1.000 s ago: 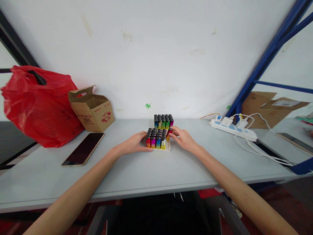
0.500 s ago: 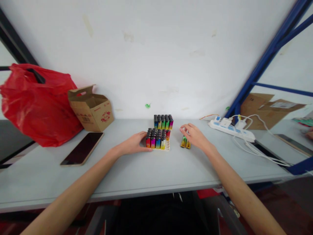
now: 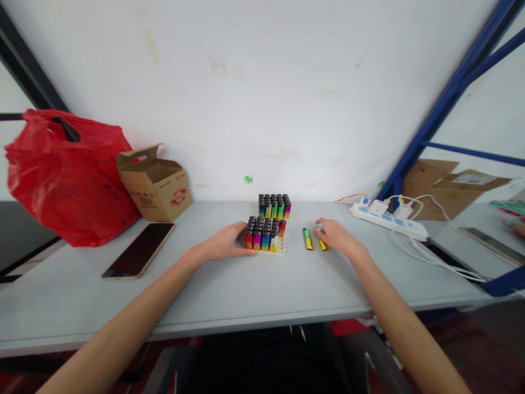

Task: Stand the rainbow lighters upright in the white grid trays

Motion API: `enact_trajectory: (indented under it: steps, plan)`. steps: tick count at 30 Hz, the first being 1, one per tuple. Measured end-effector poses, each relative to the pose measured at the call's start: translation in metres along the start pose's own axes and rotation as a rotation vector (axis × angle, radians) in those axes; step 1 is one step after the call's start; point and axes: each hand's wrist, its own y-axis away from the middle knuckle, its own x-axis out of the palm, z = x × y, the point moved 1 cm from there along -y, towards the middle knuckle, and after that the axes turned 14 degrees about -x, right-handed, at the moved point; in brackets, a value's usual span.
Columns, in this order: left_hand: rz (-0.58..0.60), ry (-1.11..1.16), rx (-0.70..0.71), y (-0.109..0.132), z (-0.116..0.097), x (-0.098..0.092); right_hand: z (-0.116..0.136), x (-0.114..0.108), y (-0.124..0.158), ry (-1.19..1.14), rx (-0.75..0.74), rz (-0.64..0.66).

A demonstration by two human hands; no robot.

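Note:
Several colourful lighters with black tops (image 3: 261, 234) stand upright in a white tray (image 3: 282, 247), whose right column shows bare slots at the front. My left hand (image 3: 225, 241) rests against the tray's left side, thumb and fingers spread around its corner. Behind it stands a second block of upright lighters (image 3: 274, 206). To the right, a green and yellow lighter (image 3: 307, 239) lies on the table. Another yellow lighter (image 3: 323, 244) lies beside it, partly covered by the fingers of my right hand (image 3: 331, 232), which are closed on its upper end.
A phone (image 3: 139, 250), an open cardboard box (image 3: 156, 186) and a red plastic bag (image 3: 69, 175) are at the left. At the right lie a white power strip (image 3: 388, 219) with cables and a blue metal frame (image 3: 435, 109). A person's hand (image 3: 519, 225) shows at the far right edge.
My right hand has moved slightly right, and the yellow lighter under it has shifted right, away from the green and yellow one. My left hand has stayed at the tray.

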Motion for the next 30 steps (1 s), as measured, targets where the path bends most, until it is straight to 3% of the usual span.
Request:
enact_trajectory:
  steps: [3,6,10,14,18,24,30]
  plan:
    - [0.01,0.009,0.01,0.0,-0.001,0.0,-0.005,0.0,-0.005,0.0,-0.02,-0.05]
    - [0.023,0.035,0.027,0.0,-0.001,0.0,-0.004,-0.001,-0.005,-0.152,-0.136,-0.188]
    - [0.004,0.064,0.043,-0.001,0.0,0.001,0.013,0.002,-0.004,-0.721,-0.346,-0.285]
    - [-0.01,0.035,0.036,0.0,-0.001,0.004,0.037,0.005,-0.006,-1.08,-0.299,-0.255]
    - [-0.014,0.011,0.048,0.002,-0.004,0.005,0.05,0.005,-0.008,-1.066,-0.252,-0.331]
    - [-0.013,-0.005,0.048,0.0,-0.001,0.006,0.059,0.011,-0.007,-0.751,-0.283,-0.553]
    - [0.001,-0.008,0.019,-0.001,-0.001,0.006,0.067,0.013,-0.007,-0.65,-0.245,-0.626]
